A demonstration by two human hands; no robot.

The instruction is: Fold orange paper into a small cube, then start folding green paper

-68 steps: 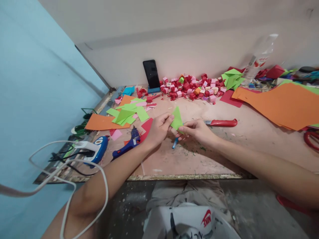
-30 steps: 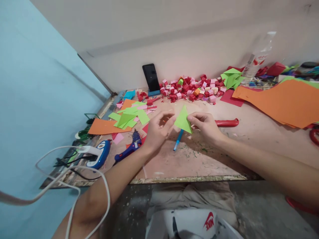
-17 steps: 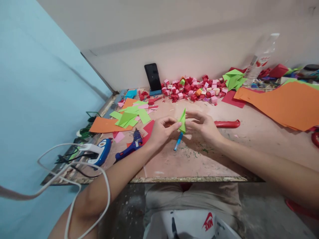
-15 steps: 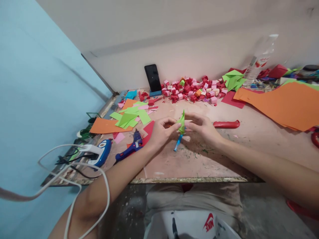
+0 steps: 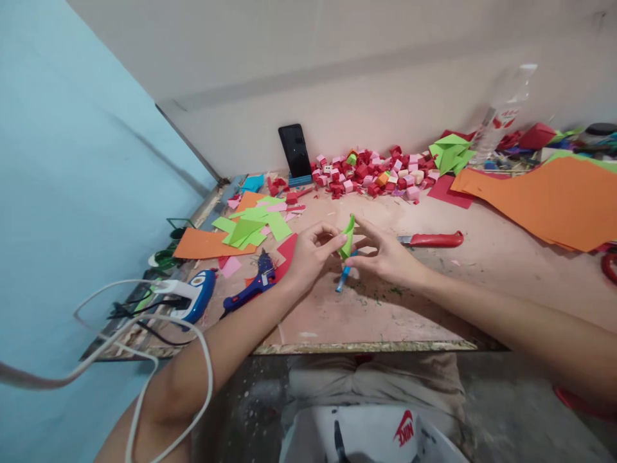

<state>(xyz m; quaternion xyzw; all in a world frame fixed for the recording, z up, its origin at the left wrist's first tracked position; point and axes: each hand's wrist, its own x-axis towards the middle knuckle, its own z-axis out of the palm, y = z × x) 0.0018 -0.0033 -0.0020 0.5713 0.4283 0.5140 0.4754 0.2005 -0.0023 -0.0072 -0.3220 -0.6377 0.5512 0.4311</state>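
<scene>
A small piece of folded green paper [image 5: 348, 236] is held upright above the table, between my two hands. The thumb and bent fingers of my left hand [image 5: 312, 253] pinch it from the left side. On the other side, my right hand [image 5: 387, 254] has its index fingertip at the paper's top and its thumb near the bottom edge, with a gap between them. Beneath the hands lies a thin blue stick-like item [image 5: 343, 279], partly covered. A knife with a red handle [image 5: 436, 240] rests to the right of my right hand.
A blue glue gun [image 5: 250, 287], a power strip [image 5: 198, 299] with cables and green paper pieces [image 5: 247, 231] are on the left. Behind stand a phone [image 5: 295, 151] and a heap of small paper cubes [image 5: 369, 172]. Orange sheets [image 5: 544, 202] and a plastic bottle [image 5: 504, 119] are right.
The green paper has turned and tilted slightly, its lower end shifting left. My right hand has moved a little left and its fingers spread, uncovering part of the knife's blade.
</scene>
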